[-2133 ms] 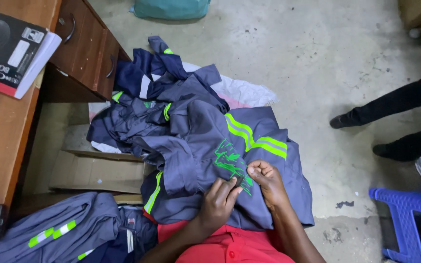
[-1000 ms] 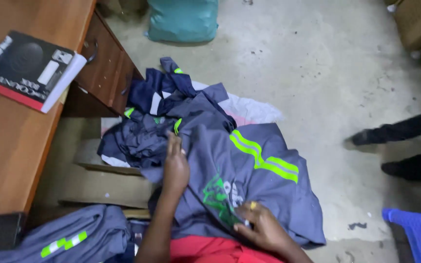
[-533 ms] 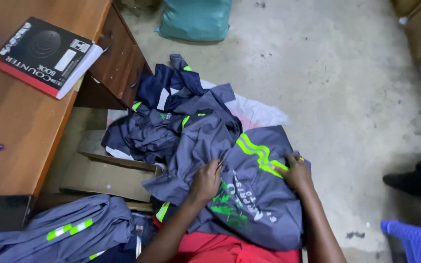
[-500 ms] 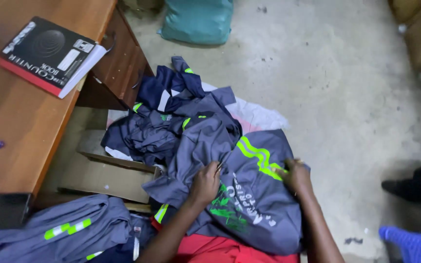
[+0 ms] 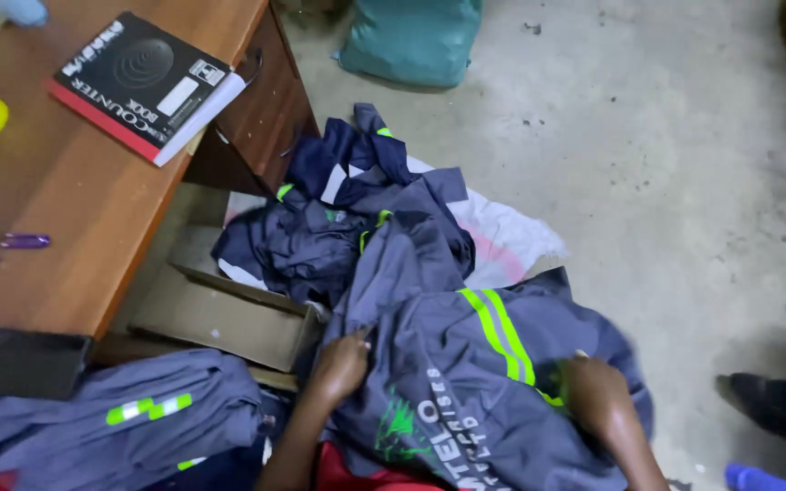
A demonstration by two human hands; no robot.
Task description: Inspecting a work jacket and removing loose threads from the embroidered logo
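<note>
Your left hand [image 5: 340,362] grips a fold at the left edge of the grey work jacket [image 5: 466,382], fingers curled into the cloth. Your right hand [image 5: 593,400] presses flat, palm down, on its right side just below the lime reflective stripes [image 5: 498,332]. The jacket lies across your lap and spills onto the floor, its long axis running from near you away toward the far heap of navy garments [image 5: 347,218], which it overlaps. Both hands sit on it, one at each side edge. The wooden desk [image 5: 75,191] and a cardboard box [image 5: 220,314] hem in the left. The concrete floor [image 5: 666,182] to the right is open, apart from another person's dark shoe [image 5: 761,400] near the right edge.
</note>
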